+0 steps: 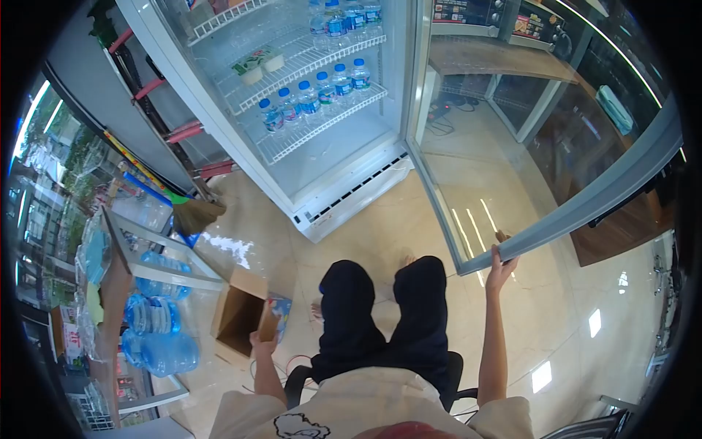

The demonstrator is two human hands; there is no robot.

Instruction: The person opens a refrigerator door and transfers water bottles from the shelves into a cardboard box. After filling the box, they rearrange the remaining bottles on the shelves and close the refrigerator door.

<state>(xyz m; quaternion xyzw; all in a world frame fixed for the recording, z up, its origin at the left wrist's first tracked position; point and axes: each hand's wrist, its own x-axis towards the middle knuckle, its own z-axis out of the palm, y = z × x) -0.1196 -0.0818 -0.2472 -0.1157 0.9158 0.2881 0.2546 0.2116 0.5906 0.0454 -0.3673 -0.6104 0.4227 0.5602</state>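
Note:
My left hand holds the edge of an open cardboard box, which looks empty inside, on the floor left of my legs. On the right, my right hand has its fingers wrapped round the lower corner of the frame of the glass fridge door, which stands wide open. Ahead is the white fridge. A row of small water bottles with blue caps stands on its lowest wire shelf, and more bottles are on the shelf above, beside two pale packs.
Large blue water jugs lie at the left beside a table. A broom and a ladder lean left of the fridge. A wooden desk shows through the door glass. I am seated on a chair.

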